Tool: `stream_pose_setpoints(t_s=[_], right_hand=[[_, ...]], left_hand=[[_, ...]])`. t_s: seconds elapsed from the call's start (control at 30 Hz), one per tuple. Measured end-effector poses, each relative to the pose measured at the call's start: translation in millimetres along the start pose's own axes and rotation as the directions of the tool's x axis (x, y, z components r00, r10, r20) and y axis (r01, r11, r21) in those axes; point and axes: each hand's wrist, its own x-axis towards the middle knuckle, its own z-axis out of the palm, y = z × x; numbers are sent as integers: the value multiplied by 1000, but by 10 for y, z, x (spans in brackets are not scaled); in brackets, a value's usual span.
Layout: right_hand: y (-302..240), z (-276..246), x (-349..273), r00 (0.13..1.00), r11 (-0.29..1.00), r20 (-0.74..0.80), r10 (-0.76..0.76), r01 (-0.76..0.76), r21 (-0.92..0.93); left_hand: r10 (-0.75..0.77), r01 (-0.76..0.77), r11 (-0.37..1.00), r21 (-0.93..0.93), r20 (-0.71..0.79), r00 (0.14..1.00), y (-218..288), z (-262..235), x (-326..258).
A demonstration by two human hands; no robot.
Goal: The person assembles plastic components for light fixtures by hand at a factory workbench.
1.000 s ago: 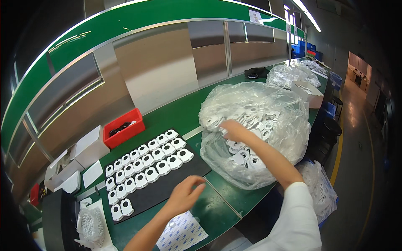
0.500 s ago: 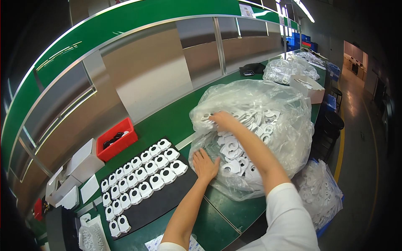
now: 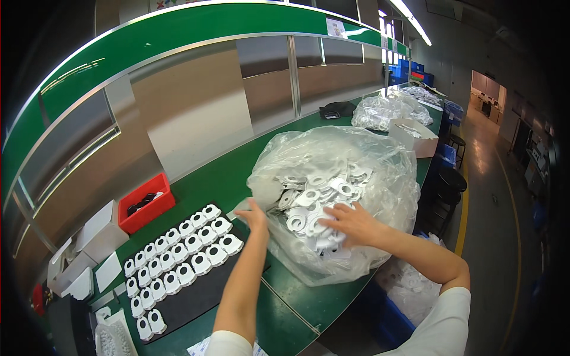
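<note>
A large clear plastic bag (image 3: 392,160) lies wide open on the green bench, full of loose white plastic parts (image 3: 309,196) with round holes. Over the pile is my right hand (image 3: 350,224), its fingers spread and touching the parts, with none visibly gripped. My left hand (image 3: 255,217) rests against the bag's left edge, thumb and fingers apart. To its left, similar white parts (image 3: 199,261) with dark round openings stand in rows on a black mat (image 3: 184,305).
A red bin (image 3: 145,204) with dark pieces and white boxes (image 3: 101,228) stand left of the mat. Beyond the big bag are another bag of parts (image 3: 380,113) and an open carton (image 3: 414,139). A blue crate (image 3: 395,317) holding a bag sits below the bench edge, near black stools (image 3: 450,181).
My right hand has moved from the bag's far left side down onto the middle of the pile. My left hand has shifted up along the bag's edge. The view has turned slightly.
</note>
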Motion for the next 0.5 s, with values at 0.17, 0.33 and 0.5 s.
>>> stream_pose_setpoints(t_s=[0.17, 0.33, 0.5], right_hand=[[663, -221, 349, 916, 870, 390, -93, -116, 480], [2197, 283, 1601, 818, 967, -521, 243, -246, 65], [2793, 1015, 2482, 623, 822, -587, 517, -553, 137]], left_hand=[[105, -105, 994, 20, 27, 994, 92, 38, 5], [464, -860, 370, 352, 731, 499, 294, 20, -1396], [167, -953, 170, 252, 945, 280, 242, 75, -1774]])
